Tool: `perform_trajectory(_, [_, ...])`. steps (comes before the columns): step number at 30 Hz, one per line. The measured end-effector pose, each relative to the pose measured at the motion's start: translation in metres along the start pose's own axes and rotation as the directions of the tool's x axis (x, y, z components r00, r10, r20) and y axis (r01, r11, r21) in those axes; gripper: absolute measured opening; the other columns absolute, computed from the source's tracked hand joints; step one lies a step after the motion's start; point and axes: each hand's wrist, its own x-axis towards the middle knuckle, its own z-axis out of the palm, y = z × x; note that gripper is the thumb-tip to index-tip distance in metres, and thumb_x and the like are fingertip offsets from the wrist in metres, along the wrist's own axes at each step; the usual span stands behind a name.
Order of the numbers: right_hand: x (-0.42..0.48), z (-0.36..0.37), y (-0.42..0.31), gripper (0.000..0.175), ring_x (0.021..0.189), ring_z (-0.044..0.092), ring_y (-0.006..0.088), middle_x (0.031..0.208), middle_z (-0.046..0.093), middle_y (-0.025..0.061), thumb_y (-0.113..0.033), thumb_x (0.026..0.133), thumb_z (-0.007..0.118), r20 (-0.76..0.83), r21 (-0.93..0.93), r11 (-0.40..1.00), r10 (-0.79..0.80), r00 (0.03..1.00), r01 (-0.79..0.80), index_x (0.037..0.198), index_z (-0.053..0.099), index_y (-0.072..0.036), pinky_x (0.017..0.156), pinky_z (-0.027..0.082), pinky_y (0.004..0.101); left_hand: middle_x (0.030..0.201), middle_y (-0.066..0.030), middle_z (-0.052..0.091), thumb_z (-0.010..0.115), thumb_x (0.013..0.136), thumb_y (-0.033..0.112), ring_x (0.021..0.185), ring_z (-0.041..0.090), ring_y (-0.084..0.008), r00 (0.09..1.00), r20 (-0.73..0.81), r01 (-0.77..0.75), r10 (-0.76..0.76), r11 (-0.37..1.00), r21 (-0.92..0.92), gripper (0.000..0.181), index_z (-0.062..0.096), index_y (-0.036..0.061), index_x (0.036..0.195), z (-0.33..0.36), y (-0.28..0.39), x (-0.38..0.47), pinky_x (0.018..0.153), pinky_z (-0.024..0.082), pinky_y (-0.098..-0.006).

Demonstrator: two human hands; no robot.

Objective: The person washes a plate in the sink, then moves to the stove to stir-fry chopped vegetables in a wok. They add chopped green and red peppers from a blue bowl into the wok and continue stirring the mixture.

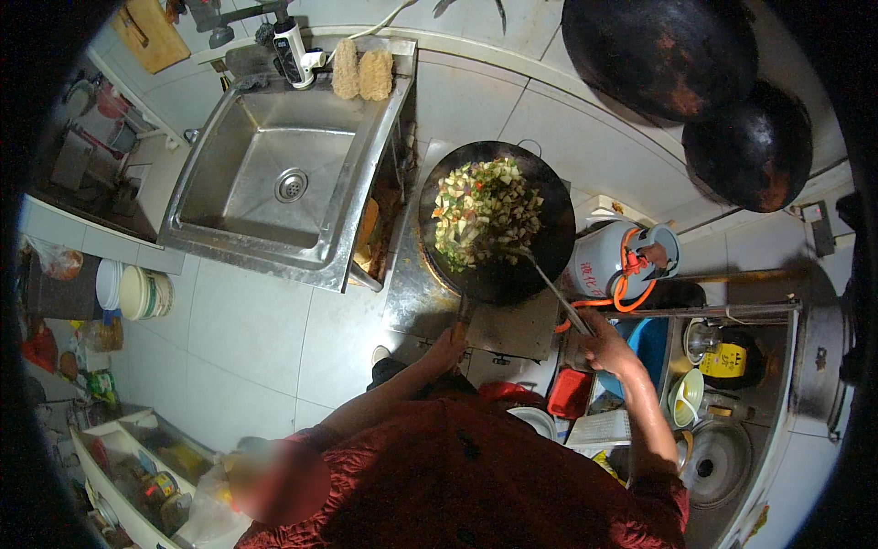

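Note:
A black wok (495, 283) sits on the stove (411, 305) in front of me. Diced vegetables (480, 206), pale, green and a little red, fill its far and left side. My left hand (449, 348) is closed around the wok's wooden handle (464, 322). In my right hand (609, 346) is the long metal handle of a cooking utensil (555, 291). Its far end reaches the right edge of the food; the head is hidden there, so I cannot tell whether it is a ladle or a spatula.
Left of the stove stands a stainless steel sink (260, 226). A gas cylinder (597, 264) with an orange hose (617, 302) is close on the wok's right. Two more woks (658, 55) hang on the wall. Near my right arm are a red basket (569, 393) and a shelf with bowls (686, 398).

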Motion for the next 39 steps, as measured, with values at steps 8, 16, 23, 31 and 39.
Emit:
perform_trajectory(8, [0.025,0.029,0.043,0.045,0.097,0.049,0.0302,0.108,0.048,0.0199,-0.014,0.075,0.05,0.037,-0.512,0.84,-0.188,0.981,0.18,0.118,0.037,-0.005,0.084,0.037,0.038,0.08,-0.0087,0.048,0.049,0.084,0.022,0.057,0.047,-0.0165,0.992,-0.066,-0.106,0.11,0.993,0.06,0.045,0.027,0.0045,0.119,-0.002,-0.012,0.01,0.046,0.042,-0.03])
perform_trajectory(16, [0.059,0.035,0.051,0.044,0.087,0.053,0.0277,0.102,0.051,0.0198,-0.018,0.077,0.049,-0.029,-0.355,0.899,-0.284,0.958,0.256,0.118,0.038,-0.006,0.078,0.041,0.0363,0.081,-0.0097,0.048,0.048,0.084,0.026,0.061,0.049,-0.0183,0.998,-0.03,-0.046,0.048,0.997,0.065,0.044,0.029,0.0023,0.117,-0.009,-0.024,0.02,0.05,0.042,-0.0314])
perform_trajectory(23, [-0.018,-0.005,-0.044,0.039,0.073,0.057,0.0331,0.08,0.059,0.0178,-0.017,0.078,0.047,0.001,-0.919,0.384,-0.226,0.974,0.09,0.117,0.044,-0.015,0.062,0.045,0.0398,0.078,-0.0097,0.048,0.051,0.083,0.028,0.063,0.049,-0.0178,0.999,-0.038,-0.038,0.039,0.999,0.028,0.044,0.033,0.0006,0.112,-0.003,-0.013,0.015,0.054,0.043,-0.0327])
perform_trajectory(31, [0.012,-0.01,-0.097,0.038,0.068,0.058,0.0297,0.074,0.056,0.0105,-0.016,0.076,0.049,0.449,-0.893,-0.216,-0.408,0.795,0.394,0.114,0.048,-0.019,0.057,0.046,0.0384,0.069,-0.0079,0.048,0.051,0.083,0.028,0.054,0.048,-0.0159,0.993,-0.083,-0.073,0.079,0.995,0.067,0.032,0.039,0.0049,0.103,-0.005,-0.031,0.025,0.046,0.043,-0.0315])
perform_trajectory(39, [0.087,0.094,-0.073,0.035,0.068,0.058,0.0275,0.077,0.055,0.0131,-0.014,0.078,0.051,0.089,-0.991,0.049,-0.435,0.896,0.122,0.112,0.044,-0.01,0.057,0.048,0.0394,0.071,-0.0098,0.05,0.049,0.083,0.024,0.05,0.049,-0.0162,0.995,-0.039,-0.086,0.087,0.996,0.017,0.037,0.035,0.0044,0.111,-0.001,-0.01,0.009,0.045,0.043,-0.0312])
